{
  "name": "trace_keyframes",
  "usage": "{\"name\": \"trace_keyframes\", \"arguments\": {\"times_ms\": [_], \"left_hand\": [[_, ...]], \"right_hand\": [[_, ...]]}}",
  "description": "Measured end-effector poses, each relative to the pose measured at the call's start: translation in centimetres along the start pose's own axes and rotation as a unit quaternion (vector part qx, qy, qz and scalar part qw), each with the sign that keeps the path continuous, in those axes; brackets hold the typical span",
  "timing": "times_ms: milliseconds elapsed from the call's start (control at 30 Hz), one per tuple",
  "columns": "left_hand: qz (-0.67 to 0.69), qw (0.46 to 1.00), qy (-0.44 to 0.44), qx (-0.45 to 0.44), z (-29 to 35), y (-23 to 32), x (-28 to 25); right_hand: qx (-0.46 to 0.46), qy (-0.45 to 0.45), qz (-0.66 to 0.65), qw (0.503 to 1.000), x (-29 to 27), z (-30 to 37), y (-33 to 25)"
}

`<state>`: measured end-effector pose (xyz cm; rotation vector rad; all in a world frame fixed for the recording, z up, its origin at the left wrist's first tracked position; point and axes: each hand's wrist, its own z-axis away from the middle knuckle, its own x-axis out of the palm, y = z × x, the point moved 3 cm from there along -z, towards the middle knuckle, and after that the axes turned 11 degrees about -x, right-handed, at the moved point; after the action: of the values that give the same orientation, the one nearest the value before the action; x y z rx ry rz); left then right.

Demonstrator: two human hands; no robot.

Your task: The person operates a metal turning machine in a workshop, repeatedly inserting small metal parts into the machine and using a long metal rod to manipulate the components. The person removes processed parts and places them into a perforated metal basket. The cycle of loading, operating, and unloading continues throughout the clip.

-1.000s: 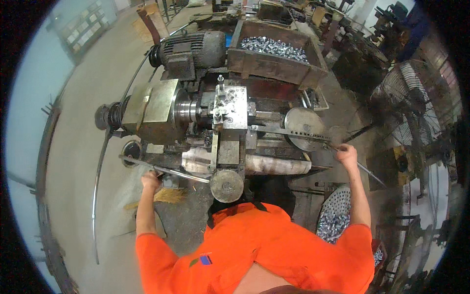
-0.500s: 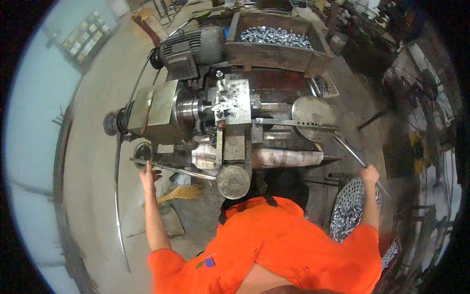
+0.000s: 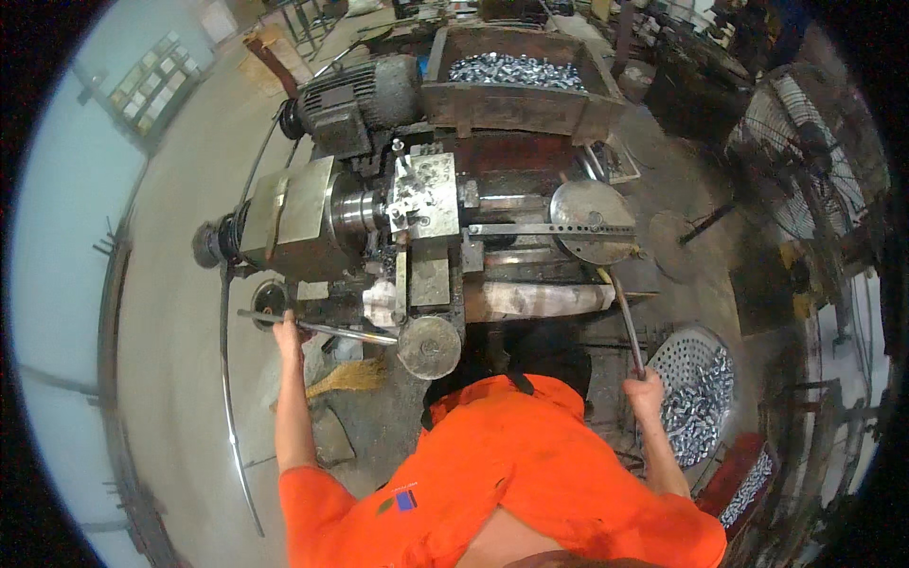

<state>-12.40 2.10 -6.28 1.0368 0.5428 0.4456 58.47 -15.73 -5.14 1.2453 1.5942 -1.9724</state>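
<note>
A lathe-like machine stands before me, with a metal tool block (image 3: 426, 204) beside its round spindle (image 3: 358, 218). My left hand (image 3: 288, 333) is closed around the left lever (image 3: 346, 331), a metal bar running to a small round disc (image 3: 429, 347). My right hand (image 3: 646, 394) grips the end of the right lever (image 3: 625, 317), a rod that slopes down from a larger round disc (image 3: 595, 222). A flat bar with holes (image 3: 540, 229) links that disc to the machine slide. Whether a workpiece sits at the spindle is too small to tell.
Behind the machine are an electric motor (image 3: 365, 99) and a wooden box (image 3: 530, 112) of small shiny metal parts. A perforated basket (image 3: 674, 355) of similar parts stands by my right forearm, near a red tray (image 3: 724, 488). A straw broom (image 3: 350, 376) lies left; a fan (image 3: 805, 142) stands right.
My right hand has pulled its lever toward me and to the left, turning it to a steeper slope. My left hand stays on its lever. The whole view has shifted slightly.
</note>
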Motion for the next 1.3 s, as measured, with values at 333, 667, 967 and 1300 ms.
{"name": "trace_keyframes", "arguments": {"times_ms": [333,667,967,1300], "left_hand": [[-0.077,0.996,0.003,-0.051,0.4,0.3,-0.8],[-0.091,0.992,-0.068,-0.064,0.4,0.8,1.0],[-0.43,0.9,-0.029,0.072,-4.4,-9.2,-5.2],[-0.552,0.811,0.17,0.093,-1.2,-15.8,5.3]], "right_hand": [[-0.041,0.011,0.066,0.997,-1.5,-0.9,-1.4],[-0.031,0.145,0.451,0.88,-7.7,-22.7,8.1],[-0.25,0.142,0.153,0.946,2.8,-12.5,-1.7],[-0.089,-0.018,0.048,0.995,6.3,-8.1,-2.1]]}}
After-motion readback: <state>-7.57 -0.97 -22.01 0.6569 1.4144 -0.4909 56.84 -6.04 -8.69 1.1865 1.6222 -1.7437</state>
